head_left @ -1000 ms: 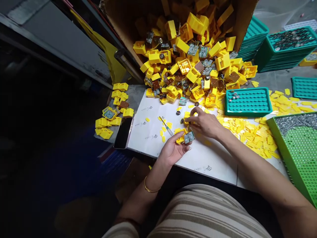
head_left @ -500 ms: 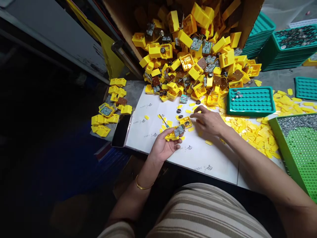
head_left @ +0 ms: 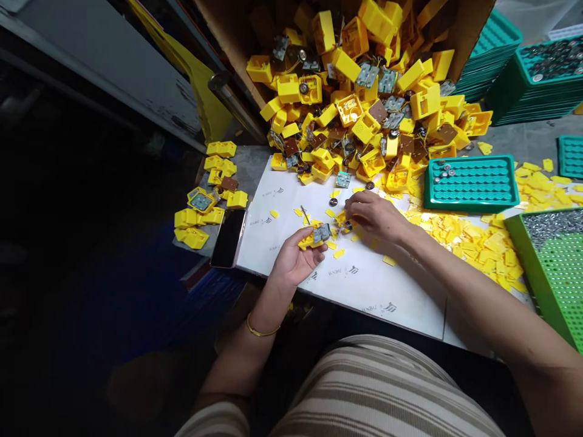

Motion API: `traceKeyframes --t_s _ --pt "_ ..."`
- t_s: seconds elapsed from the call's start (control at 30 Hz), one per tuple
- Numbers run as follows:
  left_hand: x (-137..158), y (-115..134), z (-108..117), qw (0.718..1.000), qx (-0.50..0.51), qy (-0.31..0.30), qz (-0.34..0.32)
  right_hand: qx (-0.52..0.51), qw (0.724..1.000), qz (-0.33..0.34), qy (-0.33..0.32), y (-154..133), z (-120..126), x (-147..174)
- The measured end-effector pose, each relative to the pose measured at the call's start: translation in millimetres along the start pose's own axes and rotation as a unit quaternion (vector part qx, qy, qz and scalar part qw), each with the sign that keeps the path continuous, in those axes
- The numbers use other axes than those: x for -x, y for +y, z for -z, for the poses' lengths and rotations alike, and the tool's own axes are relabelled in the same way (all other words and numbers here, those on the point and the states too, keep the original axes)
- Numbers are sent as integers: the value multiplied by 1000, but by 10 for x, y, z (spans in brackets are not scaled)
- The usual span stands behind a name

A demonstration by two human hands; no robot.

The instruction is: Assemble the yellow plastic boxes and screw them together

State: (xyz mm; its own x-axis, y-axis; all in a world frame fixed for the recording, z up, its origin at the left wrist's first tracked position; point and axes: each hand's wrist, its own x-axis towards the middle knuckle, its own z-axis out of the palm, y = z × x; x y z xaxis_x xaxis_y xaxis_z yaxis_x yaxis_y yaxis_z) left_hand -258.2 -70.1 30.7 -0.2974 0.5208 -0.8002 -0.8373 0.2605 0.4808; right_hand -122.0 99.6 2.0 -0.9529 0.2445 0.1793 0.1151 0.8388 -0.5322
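Observation:
My left hand is closed around a yellow plastic casing with a grey circuit board at its right end. Just to the right, my right hand has its fingers bent together on a yellow casing half, which they partly hide. A round black speaker sits at that half, under the fingertips. Behind my left hand lies a screwdriver, its handle hidden. Another round black part rests on the white board beyond the hands.
A large heap of yellow casings spills from a cardboard box. On the right are a teal tray, scattered yellow flat pieces and a green perforated tray of small metal parts. A phone and a few casings lie left.
My right hand has come down and left onto the yellow casing half, its fingers closing there. My left hand, holding the casing with the board, has drawn slightly left, away from that half.

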Motion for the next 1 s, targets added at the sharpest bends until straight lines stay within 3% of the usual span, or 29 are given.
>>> traceKeyframes --t_s 0.13,0.27,0.43,0.53,0.63,0.73,0.9,0.93,1.0 --pt "-25 -14 -20 999 16 -19 27 1 998 12 57 -104 -47 102" --pt "-17 -11 -56 998 19 -46 31 34 998 58 11 -266 -125 146" --pt "-10 16 -77 999 24 -31 36 55 997 47 -13 -229 -200 166" --pt "-14 9 -75 999 21 -27 31 3 998 60 4 -185 -184 184" --pt "-23 -10 -61 999 16 -31 20 -139 986 16 93 -171 -137 176" --pt "-31 -27 -40 1000 4 -21 10 -298 933 -114 165 -160 -85 115" --pt "0 -44 -16 999 -16 -45 17 -499 775 -355 156 -117 -44 -23" --pt "13 -46 -12 998 -20 -58 23 -513 759 -375 142 -107 -49 -38" --pt "42 -47 -6 996 -28 -82 34 -515 754 -387 131 -94 -70 -50"
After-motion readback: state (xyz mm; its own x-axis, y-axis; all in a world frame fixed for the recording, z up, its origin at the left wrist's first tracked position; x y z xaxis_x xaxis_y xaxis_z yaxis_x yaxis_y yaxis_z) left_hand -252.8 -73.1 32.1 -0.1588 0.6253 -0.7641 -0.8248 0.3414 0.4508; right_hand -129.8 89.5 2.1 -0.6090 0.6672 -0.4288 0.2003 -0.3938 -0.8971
